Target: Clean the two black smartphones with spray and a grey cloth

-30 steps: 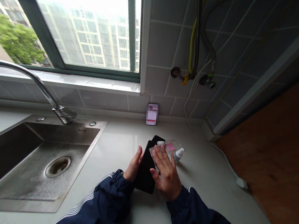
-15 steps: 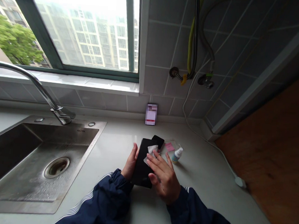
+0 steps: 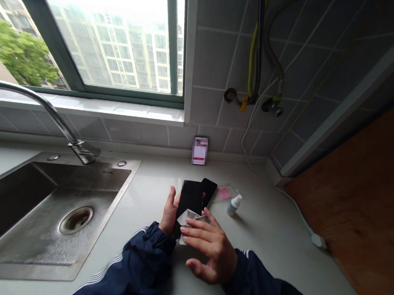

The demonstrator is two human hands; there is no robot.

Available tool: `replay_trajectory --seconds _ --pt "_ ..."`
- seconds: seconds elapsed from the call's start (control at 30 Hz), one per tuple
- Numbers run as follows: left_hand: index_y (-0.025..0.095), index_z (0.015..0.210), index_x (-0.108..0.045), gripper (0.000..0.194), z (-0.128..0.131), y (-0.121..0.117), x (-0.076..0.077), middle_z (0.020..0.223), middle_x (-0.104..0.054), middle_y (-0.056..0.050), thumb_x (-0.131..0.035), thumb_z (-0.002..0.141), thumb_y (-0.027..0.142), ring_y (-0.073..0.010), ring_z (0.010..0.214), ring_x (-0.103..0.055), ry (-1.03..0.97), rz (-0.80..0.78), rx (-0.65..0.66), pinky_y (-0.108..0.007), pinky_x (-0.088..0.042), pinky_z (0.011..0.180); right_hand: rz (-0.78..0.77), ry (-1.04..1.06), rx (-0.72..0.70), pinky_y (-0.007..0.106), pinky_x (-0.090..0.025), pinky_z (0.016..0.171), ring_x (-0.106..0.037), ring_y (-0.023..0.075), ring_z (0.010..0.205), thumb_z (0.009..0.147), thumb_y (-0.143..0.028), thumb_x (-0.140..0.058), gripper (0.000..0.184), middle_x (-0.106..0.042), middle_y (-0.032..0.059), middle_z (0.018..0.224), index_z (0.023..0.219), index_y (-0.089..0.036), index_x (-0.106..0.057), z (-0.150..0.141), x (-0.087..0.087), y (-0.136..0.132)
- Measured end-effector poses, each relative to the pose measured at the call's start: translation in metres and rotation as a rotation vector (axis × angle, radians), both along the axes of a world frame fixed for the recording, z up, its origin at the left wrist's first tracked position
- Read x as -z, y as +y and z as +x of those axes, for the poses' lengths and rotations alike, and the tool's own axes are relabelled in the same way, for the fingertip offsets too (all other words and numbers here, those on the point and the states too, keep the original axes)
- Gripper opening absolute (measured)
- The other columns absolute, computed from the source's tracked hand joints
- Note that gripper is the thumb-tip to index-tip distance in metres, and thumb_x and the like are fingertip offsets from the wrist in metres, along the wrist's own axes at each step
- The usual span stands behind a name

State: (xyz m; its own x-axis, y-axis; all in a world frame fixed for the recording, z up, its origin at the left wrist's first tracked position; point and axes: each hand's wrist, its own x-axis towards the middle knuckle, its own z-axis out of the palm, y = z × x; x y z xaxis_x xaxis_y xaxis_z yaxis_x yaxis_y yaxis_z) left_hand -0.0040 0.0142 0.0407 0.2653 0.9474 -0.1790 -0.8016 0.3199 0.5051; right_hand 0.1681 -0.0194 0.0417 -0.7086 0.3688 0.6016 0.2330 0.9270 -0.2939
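Observation:
A black phone lies flat on the white counter. My left hand grips its left edge and steadies it. My right hand lies over the phone's near end, fingers stretched flat and pressing a small white wipe onto the screen. A second black phone lies just behind and to the right, partly under the first.
A small spray bottle and a clear packet with a pink label lie right of the phones. A steel sink with a curved tap fills the left. A white cable runs to a plug.
My right hand has slid the white wipe down the phone from its far end toward me. The left hand has stayed on the phone's left edge.

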Motion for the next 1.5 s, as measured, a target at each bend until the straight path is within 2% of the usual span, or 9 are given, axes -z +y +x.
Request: replay_trajectory --seconds 0.23,0.37,0.5,0.6,0.7,0.87,1.17,1.37,1.5 --pt "0.009 0.141 -0.055 0.082 -0.003 0.000 0.007 0.121 -0.071 -0.019 -0.024 0.096 0.070 -0.0314 0.114 -0.067 -0.025 0.009 0.039 -0.043 -0.051 0.099 -0.017 -0.223 0.018 0.051 0.004 0.125 -0.036 0.0253 0.147 0.098 -0.057 -0.050 0.064 -0.050 0.0105 0.150 0.147 -0.016 -0.047 -0.007 0.002 -0.006" --pt "0.009 0.137 -0.058 0.085 0.002 -0.006 0.002 0.124 -0.070 -0.019 -0.022 0.094 0.073 -0.0326 0.118 -0.065 -0.058 -0.012 0.104 -0.045 -0.047 0.105 0.017 -0.257 0.117 0.057 0.001 0.124 -0.029 0.0268 0.150 0.100 -0.046 -0.051 0.064 -0.042 0.0109 0.156 0.154 -0.017 -0.036 -0.007 0.007 -0.004" --pt "0.012 0.141 -0.055 0.080 0.012 -0.011 0.005 0.130 -0.067 -0.016 -0.035 0.093 0.072 -0.0327 0.130 -0.056 -0.026 -0.019 0.089 -0.044 -0.036 0.115 0.031 -0.228 0.246 0.068 -0.008 0.120 -0.026 0.0323 0.150 0.101 -0.043 -0.046 0.070 -0.035 0.0150 0.158 0.159 -0.014 -0.020 -0.006 0.016 0.001" --pt "0.014 0.147 -0.049 0.078 0.018 -0.013 0.014 0.139 -0.061 -0.015 -0.048 0.091 0.068 -0.0311 0.140 -0.045 -0.003 -0.001 0.102 -0.042 -0.024 0.122 -0.003 -0.205 0.326 0.067 -0.012 0.119 -0.021 0.0328 0.152 0.103 -0.042 -0.039 0.068 -0.029 0.0146 0.161 0.161 -0.016 -0.014 -0.003 0.020 0.005" --pt "0.016 0.148 -0.048 0.075 0.021 -0.013 0.020 0.149 -0.053 -0.012 -0.051 0.091 0.065 -0.0280 0.147 -0.035 0.030 0.095 0.113 -0.039 -0.016 0.125 -0.040 -0.185 0.396 0.065 -0.013 0.120 -0.018 0.0321 0.153 0.105 -0.040 -0.035 0.066 -0.024 0.0132 0.163 0.161 -0.017 -0.011 0.000 0.023 0.010" --pt "0.020 0.139 -0.059 0.054 0.022 -0.012 0.013 0.154 -0.048 -0.004 -0.049 0.097 0.053 -0.0216 0.151 -0.026 0.090 0.243 0.050 -0.031 -0.011 0.125 -0.060 -0.164 0.465 0.065 -0.016 0.119 -0.016 0.0326 0.153 0.105 -0.042 -0.034 0.066 -0.021 0.0129 0.165 0.161 -0.017 -0.011 0.003 0.025 0.015" --pt "0.012 0.138 -0.060 0.051 0.019 -0.009 0.009 0.142 -0.059 -0.012 -0.049 0.100 0.045 -0.0267 0.146 -0.037 0.013 0.102 0.041 -0.039 -0.020 0.125 -0.111 -0.179 0.446 0.066 -0.019 0.119 -0.017 0.0330 0.153 0.105 -0.044 -0.035 0.065 -0.022 0.0124 0.164 0.161 -0.019 -0.012 0.002 0.029 0.016" --pt "0.020 0.143 -0.055 0.050 0.013 -0.002 0.026 0.148 -0.054 -0.004 -0.058 0.096 0.036 -0.0240 0.148 -0.032 0.107 0.023 -0.111 -0.037 -0.014 0.127 -0.135 -0.190 0.421 0.065 -0.023 0.118 -0.017 0.0320 0.153 0.105 -0.045 -0.035 0.066 -0.022 0.0111 0.164 0.161 -0.020 -0.011 0.002 0.030 0.014" --pt "0.020 0.147 -0.051 0.055 0.011 -0.001 0.032 0.147 -0.055 -0.006 -0.059 0.095 0.038 -0.0262 0.145 -0.037 0.111 -0.025 -0.121 -0.038 -0.019 0.126 -0.145 -0.210 0.400 0.065 -0.024 0.118 -0.016 0.0318 0.153 0.105 -0.045 -0.034 0.065 -0.021 0.0102 0.165 0.161 -0.021 -0.011 0.001 0.030 0.014"
